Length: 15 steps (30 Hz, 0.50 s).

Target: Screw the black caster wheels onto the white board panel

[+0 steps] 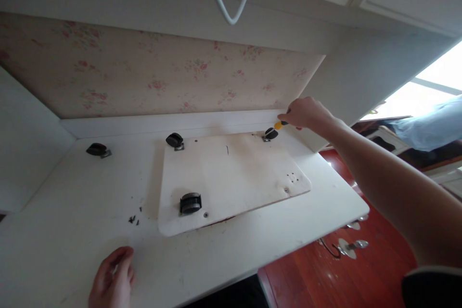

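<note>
My right hand (306,111) is closed round a screwdriver (277,125) with a yellow and black handle. Its shaft reaches down to the metal plate of a black caster (271,133) at the far right corner of a white board (231,178). Two other casters stand on this board, one at the far left corner (174,140) and one near the front left (190,203). At the near right corner are several small holes. My left hand (113,276) rests over the desk with its fingers curled closed; what they hold, if anything, is hidden. Small dark screws (133,220) lie beyond it.
The board lies on a white desk (90,192), where a loose caster (96,149) sits at the back left. A white cable (231,18) hangs above. Side panels bound the desk, and its front edge overlooks a red wooden floor (306,274).
</note>
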Motion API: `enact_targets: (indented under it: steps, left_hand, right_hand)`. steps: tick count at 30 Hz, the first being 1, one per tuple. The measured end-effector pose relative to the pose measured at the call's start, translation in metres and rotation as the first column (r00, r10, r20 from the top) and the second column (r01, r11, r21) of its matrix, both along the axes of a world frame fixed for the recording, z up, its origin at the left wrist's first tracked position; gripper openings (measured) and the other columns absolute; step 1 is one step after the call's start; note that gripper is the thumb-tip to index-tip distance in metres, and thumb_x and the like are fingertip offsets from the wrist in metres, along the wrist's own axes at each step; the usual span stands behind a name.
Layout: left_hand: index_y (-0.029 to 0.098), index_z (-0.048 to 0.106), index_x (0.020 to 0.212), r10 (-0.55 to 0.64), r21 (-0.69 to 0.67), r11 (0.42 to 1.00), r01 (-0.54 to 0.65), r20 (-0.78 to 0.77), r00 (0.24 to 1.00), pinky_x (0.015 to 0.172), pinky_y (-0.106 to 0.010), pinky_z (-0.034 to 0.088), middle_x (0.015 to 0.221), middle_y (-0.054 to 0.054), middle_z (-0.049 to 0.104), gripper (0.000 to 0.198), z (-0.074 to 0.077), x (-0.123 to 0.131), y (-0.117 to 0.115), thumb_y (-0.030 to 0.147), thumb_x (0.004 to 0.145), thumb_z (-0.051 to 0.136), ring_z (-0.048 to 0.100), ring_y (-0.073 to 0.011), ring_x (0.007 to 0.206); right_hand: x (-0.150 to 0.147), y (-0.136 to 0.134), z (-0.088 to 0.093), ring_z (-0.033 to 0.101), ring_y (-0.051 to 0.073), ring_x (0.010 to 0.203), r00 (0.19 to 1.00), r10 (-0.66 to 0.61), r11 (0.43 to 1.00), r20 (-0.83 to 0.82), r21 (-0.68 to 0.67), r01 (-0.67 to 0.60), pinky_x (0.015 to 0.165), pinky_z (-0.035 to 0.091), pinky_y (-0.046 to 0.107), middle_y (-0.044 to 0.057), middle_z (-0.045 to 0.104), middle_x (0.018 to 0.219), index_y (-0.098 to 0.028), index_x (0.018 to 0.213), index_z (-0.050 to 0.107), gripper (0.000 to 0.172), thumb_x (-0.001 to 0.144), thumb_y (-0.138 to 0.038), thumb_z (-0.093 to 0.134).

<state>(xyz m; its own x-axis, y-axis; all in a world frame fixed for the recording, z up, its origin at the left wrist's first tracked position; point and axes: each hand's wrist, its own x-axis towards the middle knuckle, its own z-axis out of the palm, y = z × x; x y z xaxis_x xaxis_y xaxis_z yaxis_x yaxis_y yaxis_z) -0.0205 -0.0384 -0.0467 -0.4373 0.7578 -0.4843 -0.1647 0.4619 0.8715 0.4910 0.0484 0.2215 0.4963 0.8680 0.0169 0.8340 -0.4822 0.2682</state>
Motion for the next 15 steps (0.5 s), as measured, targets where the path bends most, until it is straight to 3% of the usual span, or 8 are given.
enact_targets:
  steps: [5,7,10,12,15]
  left_hand:
    - [0.025,0.067,0.094,0.001,0.008,1.0,-0.001,0.015,1.0,0.088,-0.034,0.042,0.096,0.003,0.063,0.048,-0.002,0.0,0.001,0.043,0.052,0.08,0.054,-0.0163,0.088]
    - [0.025,0.067,0.094,0.004,0.006,1.0,-0.004,0.017,1.0,0.089,-0.035,0.042,0.097,0.003,0.063,0.048,-0.002,-0.001,0.0,0.043,0.051,0.08,0.054,-0.0166,0.089]
    - [0.025,0.067,0.094,0.002,-0.004,1.0,-0.002,0.021,1.0,0.093,-0.038,0.041,0.1,0.003,0.063,0.048,-0.002,-0.001,0.0,0.043,0.051,0.079,0.055,-0.0178,0.092]
    - [0.026,0.067,0.095,0.005,-0.009,1.0,-0.005,0.021,1.0,0.095,-0.04,0.041,0.101,0.002,0.063,0.048,-0.002,-0.001,0.0,0.043,0.052,0.079,0.055,-0.0192,0.094]
    - [0.025,0.067,0.096,0.008,-0.018,1.0,-0.008,0.0,1.0,0.099,-0.044,0.04,0.103,0.0,0.064,0.048,-0.003,0.0,0.0,0.045,0.053,0.078,0.057,-0.0224,0.099]
  right_hand:
    - [-0.004,0.009,0.003,0.064,0.025,0.073,0.997,0.077,0.994,-0.001,-0.084,-0.077,0.064,0.041,0.033,0.007,0.066,0.065,-0.02,0.095,0.074,0.04,0.087,-0.052,0.053]
    - [-0.004,0.009,0.003,0.064,0.022,0.072,0.99,0.13,0.989,-0.062,-0.062,-0.134,0.064,0.043,0.033,0.012,0.07,0.092,-0.018,0.111,0.07,0.045,0.084,-0.052,0.057]
    - [-0.004,0.005,0.006,0.063,0.016,0.066,0.967,0.185,0.98,-0.172,-0.042,-0.195,0.06,0.044,0.031,0.019,0.058,0.128,-0.015,0.122,0.061,0.052,0.075,-0.037,0.07]
    - [-0.004,0.004,0.009,0.063,0.017,0.068,0.959,0.21,0.973,-0.193,-0.053,-0.224,0.059,0.044,0.03,0.018,0.061,0.124,-0.015,0.121,0.06,0.052,0.071,-0.023,0.071]
    - [-0.002,0.009,0.015,0.064,0.02,0.071,0.959,0.197,0.971,-0.203,-0.098,-0.22,0.06,0.043,0.03,0.009,0.071,0.086,-0.015,0.116,0.062,0.045,0.073,-0.022,0.07]
